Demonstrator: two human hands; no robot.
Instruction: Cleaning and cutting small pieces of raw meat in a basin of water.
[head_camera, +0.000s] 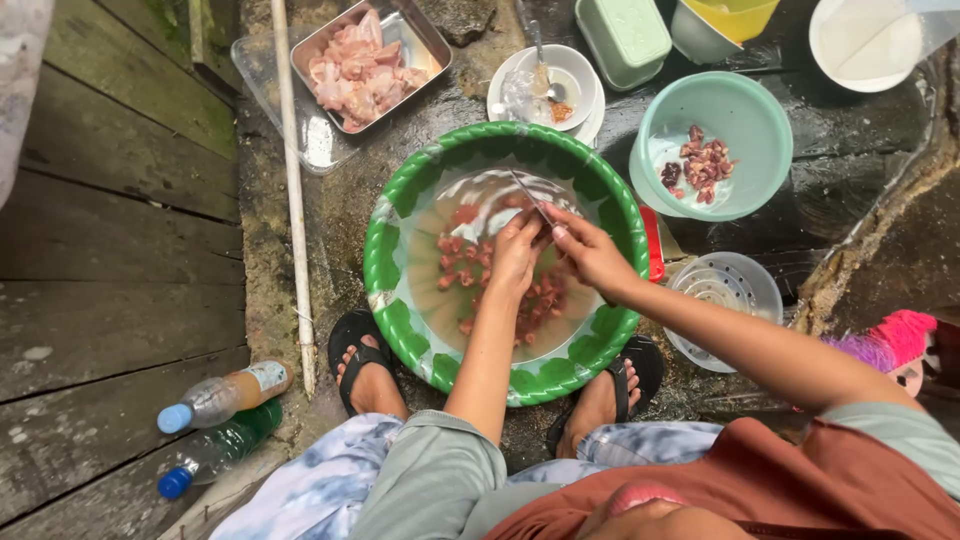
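Note:
A large green basin (385, 262) with cloudy water and several reddish meat pieces sits on the wet ground between my feet. Over its middle, my right hand (588, 250) grips a knife (528, 195) whose thin blade points up and to the left. My left hand (515, 255) is closed on a small piece of meat right beside the blade, fingers touching the right hand. A teal bowl (765, 110) to the upper right holds several dark cut meat pieces.
A metal tray of pale raw chicken (360, 65) lies at the top left beside a long white pole (293, 190). A white dish with a spoon (548, 85), tubs and a strainer (728, 300) ring the basin. Two plastic bottles (215, 425) lie on wooden planks at left.

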